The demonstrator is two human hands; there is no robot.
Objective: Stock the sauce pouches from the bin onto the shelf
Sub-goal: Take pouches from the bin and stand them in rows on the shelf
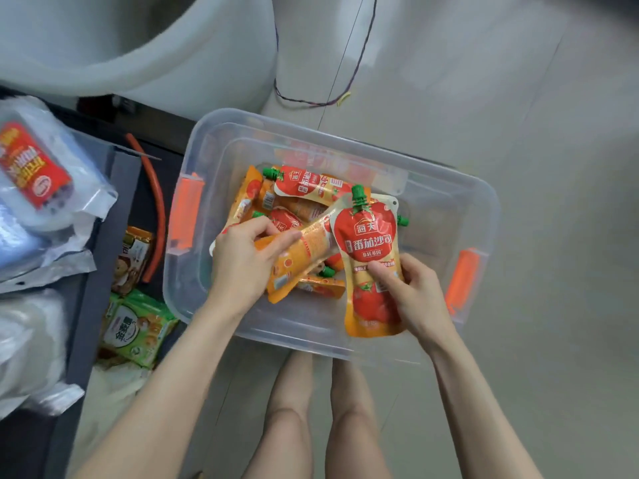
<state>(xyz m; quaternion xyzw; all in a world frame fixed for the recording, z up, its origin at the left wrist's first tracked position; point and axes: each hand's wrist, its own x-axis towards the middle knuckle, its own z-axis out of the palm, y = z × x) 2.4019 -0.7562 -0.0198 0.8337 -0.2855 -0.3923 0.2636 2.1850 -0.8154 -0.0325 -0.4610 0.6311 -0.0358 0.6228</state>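
A: Red pouch [370, 242], head view: right hand [416, 292] pinches its lower half, upright over the clear bin [313, 133]. Left hand [242, 262] grips an orange pouch [306, 252] mid-body above the heap [301, 197].
B: Looks soft, light, slick. Hold the body, not the spout [358, 195].

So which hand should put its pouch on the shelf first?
Likely left: the left hand grips an orange pouch nearest the shelf; the right hand holds its red pouch farther away.

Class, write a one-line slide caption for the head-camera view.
Over a clear bin of sauce pouches, the right hand holds a red pouch upright; the left hand grips an orange pouch sideways.
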